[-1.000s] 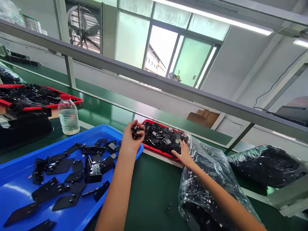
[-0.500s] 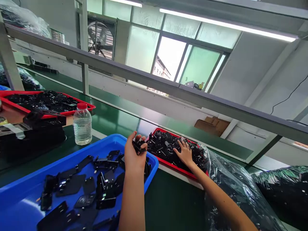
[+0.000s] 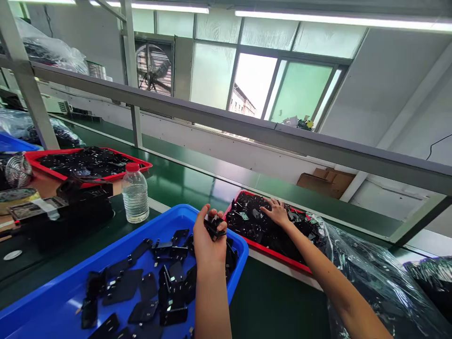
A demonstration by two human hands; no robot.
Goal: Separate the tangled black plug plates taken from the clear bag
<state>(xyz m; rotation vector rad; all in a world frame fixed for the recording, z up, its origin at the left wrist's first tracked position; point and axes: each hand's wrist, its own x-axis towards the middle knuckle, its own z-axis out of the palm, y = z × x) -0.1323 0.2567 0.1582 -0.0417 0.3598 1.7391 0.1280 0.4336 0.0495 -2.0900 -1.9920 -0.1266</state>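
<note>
My left hand (image 3: 211, 235) is closed around several small black plastic parts (image 3: 213, 227), above the right end of a blue tray (image 3: 183, 210). Loose black parts (image 3: 123, 287), some flat and some bent, lie scattered in that tray. Farther right, my right hand (image 3: 278, 213) rests with spread fingers on a heap of small black pieces (image 3: 256, 223) in a red tray (image 3: 268, 252). Its fingertips touch the far side of the heap. Whether anything is under the fingers I cannot tell.
A water bottle with a red cap (image 3: 135, 195) stands behind the blue tray. Another red tray (image 3: 150, 165) of black parts is at the left, behind a black device (image 3: 77, 212). A clear plastic bag (image 3: 367, 282) lies at the right. A metal rail (image 3: 212, 110) crosses above the bench.
The view has shifted, so most things sit farther right and the bench lower. My right hand has moved toward the far side of the heap. The left hand keeps its grip.
</note>
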